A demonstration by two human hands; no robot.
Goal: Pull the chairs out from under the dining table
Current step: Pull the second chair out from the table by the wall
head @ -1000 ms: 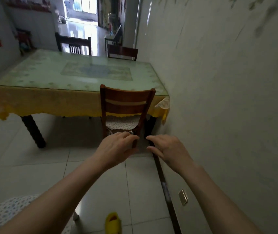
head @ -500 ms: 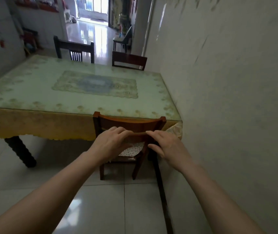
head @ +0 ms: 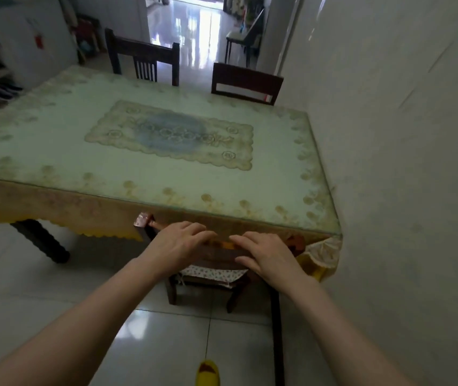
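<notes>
1. Both hands lay palm-down on the near chair's [head: 208, 277] top rail: left hand [head: 179, 245], right hand [head: 267, 256], fingers curled over it.
2. The chair sat tucked under the table [head: 55, 140].
3. Next, probably a straight backward pull.
4. The wall [head: 403, 190] stood close on the right; two far chairs [head: 246, 83] remained tucked.

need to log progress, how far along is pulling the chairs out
Done: nothing; no chair looks pulled out. In hand: the left hand and right hand rest on the top rail of the near chair, still tucked under the dining table. Left: this chair, then the two far chairs.
</notes>
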